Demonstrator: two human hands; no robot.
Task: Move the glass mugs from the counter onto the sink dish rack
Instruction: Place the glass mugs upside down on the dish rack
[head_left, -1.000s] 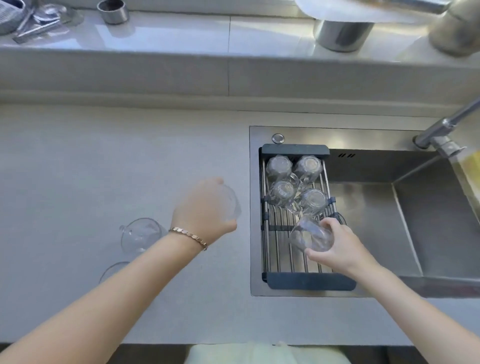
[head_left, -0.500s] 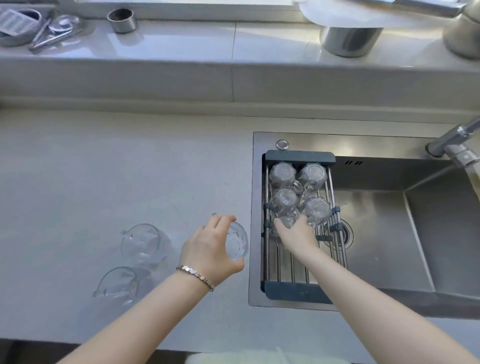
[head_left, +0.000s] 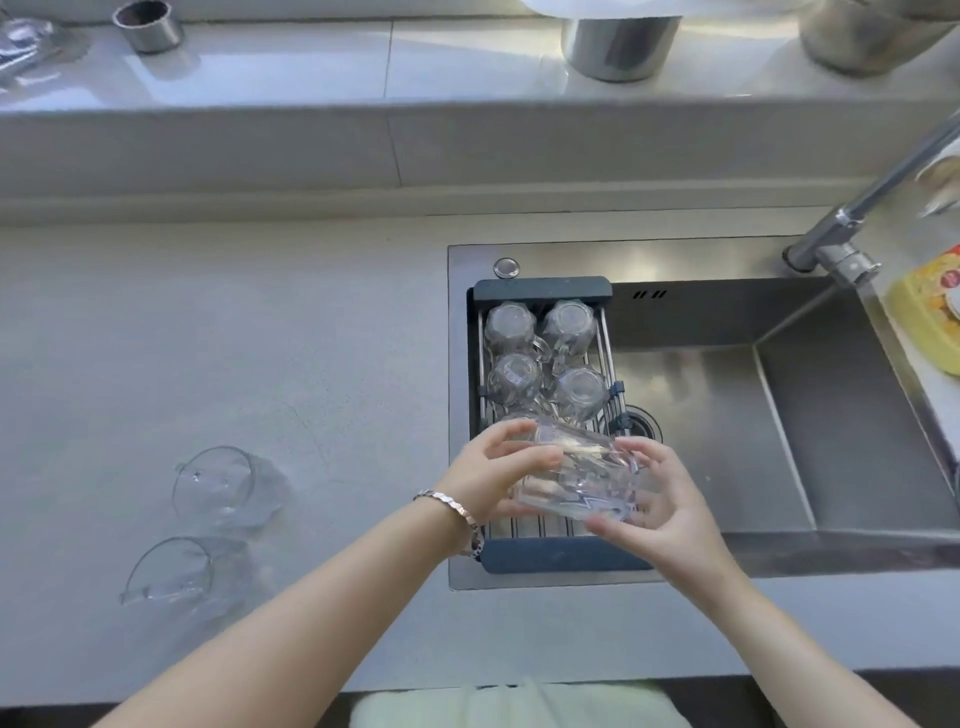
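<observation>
- Both hands held one glass mug (head_left: 576, 480) over the near half of the dish rack (head_left: 540, 288), at about 6 o'clock from the mugs already set there.
- The left hand (head_left: 493, 467) closed its fingers on the mug's left side, thumb on top; a bracelet (head_left: 457, 512) circled that wrist.
- The right hand (head_left: 662, 499) clasped the mug's right side, fingers curled beneath and thumb near the handle.
- The held mug lay tilted, its mouth turned toward the person.
- Four mugs stood upside down on the rack in two rows of two: far-left mug (head_left: 509, 327), far-right mug (head_left: 569, 322), near-left mug (head_left: 514, 379) and near-right mug (head_left: 579, 392).
- Just behind the held mug, a bit of glass showed at the rack's middle; whether it was a fifth mug could not be told.
- Two counter mugs remained on the counter (head_left: 156, 338) at about 9 o'clock from the hands, well apart from the rack: one farther (head_left: 215, 483), one nearer (head_left: 171, 571) at its 6 o'clock.
- The rack spanned the left end of the sink (head_left: 779, 441).
- One faucet (head_left: 852, 223) rose at the sink's 1 o'clock corner, with a yellow package (head_left: 930, 312) just right of it.
- On the back ledge stood two large steel vessels, the nearer one a steel pot (head_left: 618, 44), and one small metal cup (head_left: 148, 26) at 11 o'clock.
</observation>
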